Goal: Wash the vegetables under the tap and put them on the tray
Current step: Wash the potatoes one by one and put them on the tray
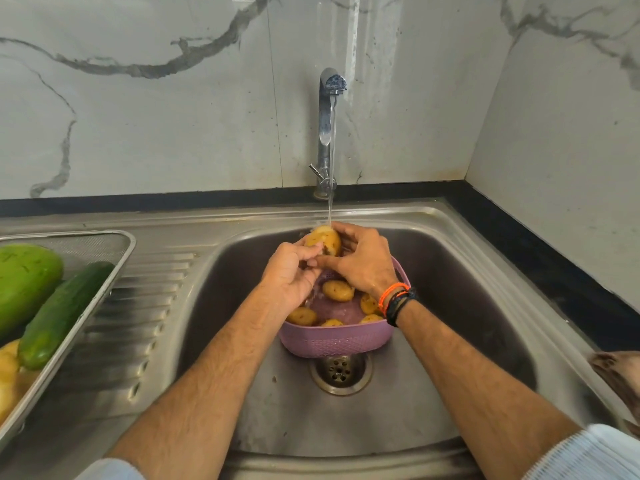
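A yellow potato (323, 240) is held under the running water of the tap (327, 133), above the sink. My left hand (290, 275) and my right hand (362, 261) both grip it, fingers curled round it. Below them a purple perforated basket (332, 342) stands in the sink bowl with several more potatoes (337, 291) in it. The metal mesh tray (104, 271) lies on the draining board at the left, holding a cucumber (59, 315), a large green vegetable (24, 282) and some yellow potatoes (7, 372).
The steel sink (460, 271) has its drain (341, 374) just in front of the basket. A ribbed draining board (145, 306) lies between tray and bowl. A brown cloth (620, 372) sits on the right rim. Marble wall stands behind.
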Motion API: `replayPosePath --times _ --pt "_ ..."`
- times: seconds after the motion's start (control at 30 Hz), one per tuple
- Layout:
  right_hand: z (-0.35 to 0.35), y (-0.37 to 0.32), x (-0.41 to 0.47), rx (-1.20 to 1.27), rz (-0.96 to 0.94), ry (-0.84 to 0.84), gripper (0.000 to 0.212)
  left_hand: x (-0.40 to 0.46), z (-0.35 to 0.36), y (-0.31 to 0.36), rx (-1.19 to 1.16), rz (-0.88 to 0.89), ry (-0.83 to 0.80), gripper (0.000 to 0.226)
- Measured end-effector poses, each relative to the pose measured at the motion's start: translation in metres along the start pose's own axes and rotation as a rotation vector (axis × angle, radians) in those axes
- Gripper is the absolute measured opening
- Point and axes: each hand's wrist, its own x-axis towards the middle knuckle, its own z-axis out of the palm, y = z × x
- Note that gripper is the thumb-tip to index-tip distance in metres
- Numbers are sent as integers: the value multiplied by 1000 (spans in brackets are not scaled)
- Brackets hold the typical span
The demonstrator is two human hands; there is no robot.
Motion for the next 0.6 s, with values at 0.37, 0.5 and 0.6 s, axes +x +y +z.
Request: replayPosePath --times 0.37,0.5,0.6 --pt "3 -1 -1 -16 0 -44 75 -5 4 -2 82 74 1 47" --pt "5 -3 -4 -12 -2 34 64 -4 3 -1 70 73 44 49" --pt "3 -4 -4 -47 -26 -28 72 -6 3 -1 86 55 -1 47"
